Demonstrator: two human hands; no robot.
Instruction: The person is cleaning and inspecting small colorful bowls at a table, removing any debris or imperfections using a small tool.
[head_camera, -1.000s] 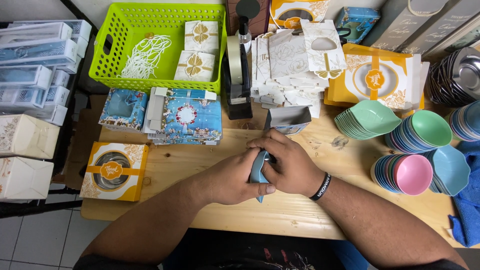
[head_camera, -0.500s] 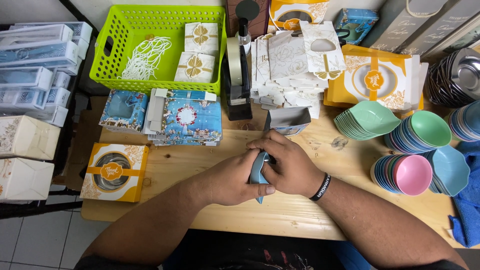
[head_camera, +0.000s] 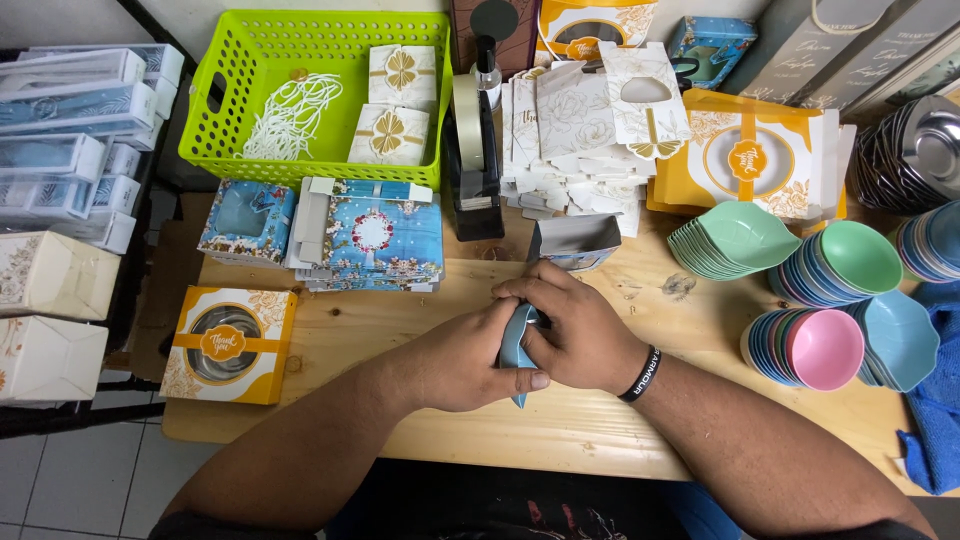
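Nothing much has moved: my left hand (head_camera: 462, 358) and right hand (head_camera: 580, 335) stay pressed together around the small blue dish (head_camera: 515, 345), just above the bench (head_camera: 600, 430). It looks light, stiff and slippery; gripping its edges seems safest.

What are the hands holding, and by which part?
Both hands, left hand and right hand, clasp a light blue leaf-shaped dish by its middle; only its edge and pointed tip show.

Lime-green basket (head_camera: 230, 150); light-blue dish (head_camera: 515, 345) in hands; pink bowl (head_camera: 825, 348); orange-white box (head_camera: 228, 343).
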